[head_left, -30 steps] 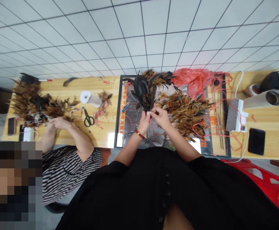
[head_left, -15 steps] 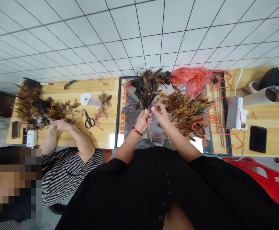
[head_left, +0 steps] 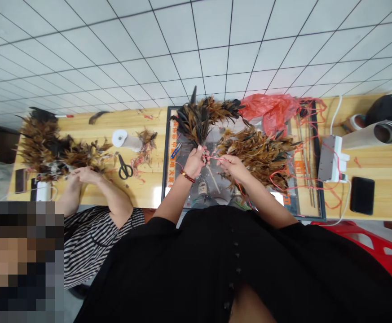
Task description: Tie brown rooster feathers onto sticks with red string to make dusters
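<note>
A bunch of dark and brown feathers (head_left: 196,123) points away from me, its pale quill ends below my left hand (head_left: 196,162). That hand, with a beaded bracelet at the wrist, is closed around the bunch's base. My right hand (head_left: 232,166) pinches a red plastic string (head_left: 218,158), pulled fairly taut between the two hands. More of the string hangs below my right hand. Just right of the hands lies a pile of brown feathers (head_left: 259,152). Blue thread snips (head_left: 176,151) rest on the dark-framed glass board (head_left: 165,179), left of the bunch.
At left a co-worker's hands (head_left: 86,175) touch another feather heap (head_left: 41,139). Black scissors (head_left: 125,167) and a white roll (head_left: 120,138) lie between us. A red plastic bag (head_left: 273,110), metal rods (head_left: 308,166), a power strip (head_left: 330,157) and a phone (head_left: 363,195) are to the right.
My right hand has moved from the bunch's base slightly right and down, drawing the red string out sideways. The bunch has tilted left in my left hand, and its quill ends now show.
</note>
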`<state>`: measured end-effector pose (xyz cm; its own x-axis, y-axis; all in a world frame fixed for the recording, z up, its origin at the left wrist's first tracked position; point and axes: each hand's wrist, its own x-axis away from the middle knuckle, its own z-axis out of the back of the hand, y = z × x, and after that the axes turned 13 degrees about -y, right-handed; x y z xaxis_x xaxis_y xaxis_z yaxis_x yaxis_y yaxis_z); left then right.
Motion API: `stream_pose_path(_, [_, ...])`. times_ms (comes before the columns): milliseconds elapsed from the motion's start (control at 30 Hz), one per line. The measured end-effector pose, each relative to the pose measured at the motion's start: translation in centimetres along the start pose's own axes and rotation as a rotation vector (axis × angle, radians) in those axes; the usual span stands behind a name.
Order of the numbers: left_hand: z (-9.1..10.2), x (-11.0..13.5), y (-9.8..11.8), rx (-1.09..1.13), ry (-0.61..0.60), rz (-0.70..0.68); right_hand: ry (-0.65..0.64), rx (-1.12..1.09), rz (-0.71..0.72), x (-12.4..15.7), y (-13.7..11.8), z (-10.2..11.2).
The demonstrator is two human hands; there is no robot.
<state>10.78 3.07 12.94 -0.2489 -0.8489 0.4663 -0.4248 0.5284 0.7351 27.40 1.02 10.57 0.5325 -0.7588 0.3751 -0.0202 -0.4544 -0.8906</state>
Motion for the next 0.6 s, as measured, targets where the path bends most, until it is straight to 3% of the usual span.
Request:
stream_pose_path(100, [0.4, 0.2, -0.6, -0.076, -0.117, 0.060, -0.152, -0.228, -0.082, 0.2, -0.9, 0.7])
stream_pose_path(267, [0.7, 1.1, -1.8, -0.192, -0.377, 0.145, 0.148, -0.143, 0.038, -0.7, -1.0, 0.6])
stream_pose_path(400, [0.9, 1.6, -2.1, -0.269, -0.538, 0.194, 0.090, -0.062, 0.052, -1.2, -0.6, 0.7])
stream_pose_path(500, [0.8, 1.6, -2.3, -0.267, -0.511, 0.201, 0.061, 0.014, 0.032, -1.1, -0.4, 1.2])
stream_pose_path(600, [1.0, 1.3, -2.3, -0.213, -0.310, 0.189, -0.036, 0.170, -0.001, -0.5, -0.7, 2.5])
